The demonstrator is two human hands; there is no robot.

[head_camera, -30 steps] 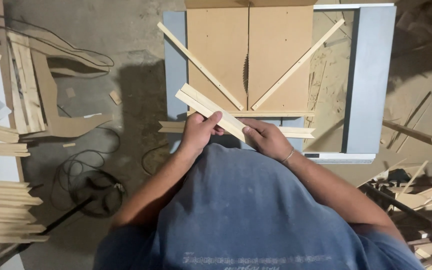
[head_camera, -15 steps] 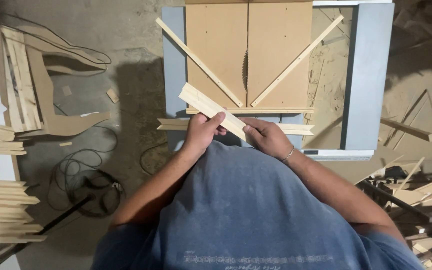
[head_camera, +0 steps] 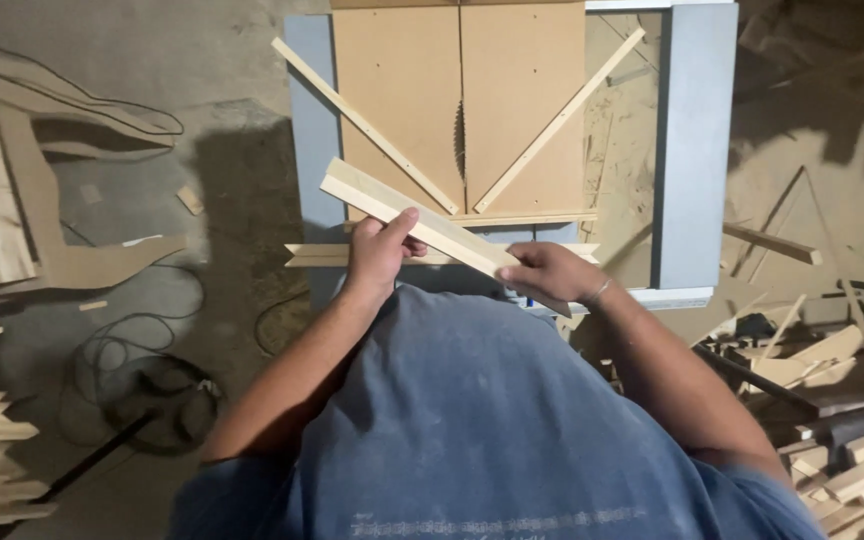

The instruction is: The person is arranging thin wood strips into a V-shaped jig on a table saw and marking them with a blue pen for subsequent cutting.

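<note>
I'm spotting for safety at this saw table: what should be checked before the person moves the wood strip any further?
1. Left hand grips the wood strip: ok.
2. Right hand holds the strip's other end: ok.
3. Both hands apart from the saw blade: ok.
4. Strip clear of the blade slot: ok, it is held in front of the sled.
5. Blade spinning or stopped: cannot tell.
6. Floor underfoot free of the cable and offcuts: not ok.

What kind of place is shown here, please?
Probably a woodworking shop: a table saw carries a sled with angled fences, offcuts litter the dusty floor, and both hands hold a wooden strip.
</note>
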